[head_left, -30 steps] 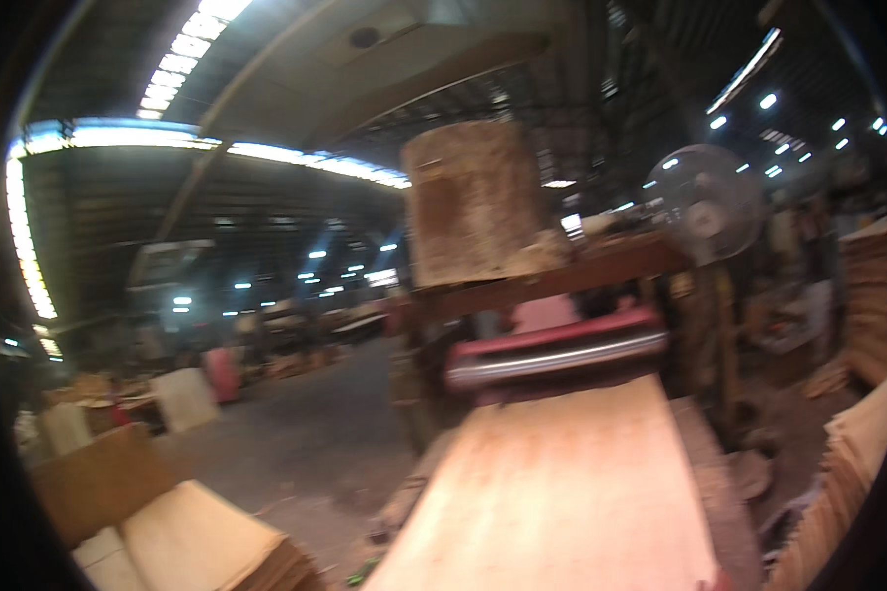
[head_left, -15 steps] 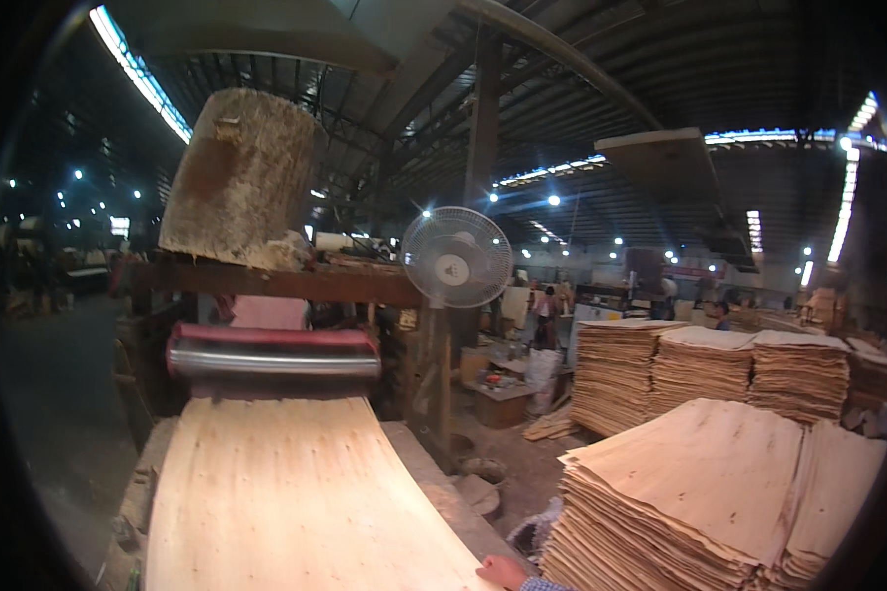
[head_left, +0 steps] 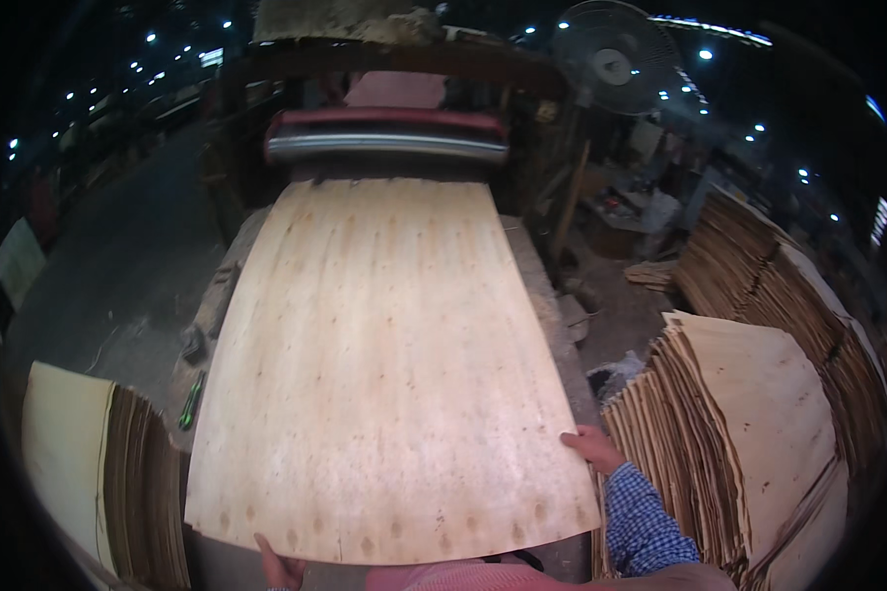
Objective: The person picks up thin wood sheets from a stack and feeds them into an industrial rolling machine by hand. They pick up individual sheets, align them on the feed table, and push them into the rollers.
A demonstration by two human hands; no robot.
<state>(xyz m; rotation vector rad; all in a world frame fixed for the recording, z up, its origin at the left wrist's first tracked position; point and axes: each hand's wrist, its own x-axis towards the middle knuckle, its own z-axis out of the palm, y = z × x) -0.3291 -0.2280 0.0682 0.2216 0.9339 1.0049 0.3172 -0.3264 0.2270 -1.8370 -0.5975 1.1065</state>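
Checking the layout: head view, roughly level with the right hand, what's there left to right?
Left stack, green object, sheet, right hand, near right stack, rear right stack.

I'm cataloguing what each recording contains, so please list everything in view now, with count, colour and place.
Wood sheet: one, pale tan, centre
Machine bed: one, grey-brown, under the sheet
Roller: one visible, silver, red above, beyond the sheet
Beam: one, dark brown, above the roller
Fan: one, pale grey, upper right
Sheet stacks: at least three, tan and brown, lower left and right
Green object: one, kind unclear, left of the sheet
Lamps: many, white, background
Left hand: one, bare, at the sheet's near edge
Right hand: one, bare, blue-checked sleeve, gripping the sheet's right edge
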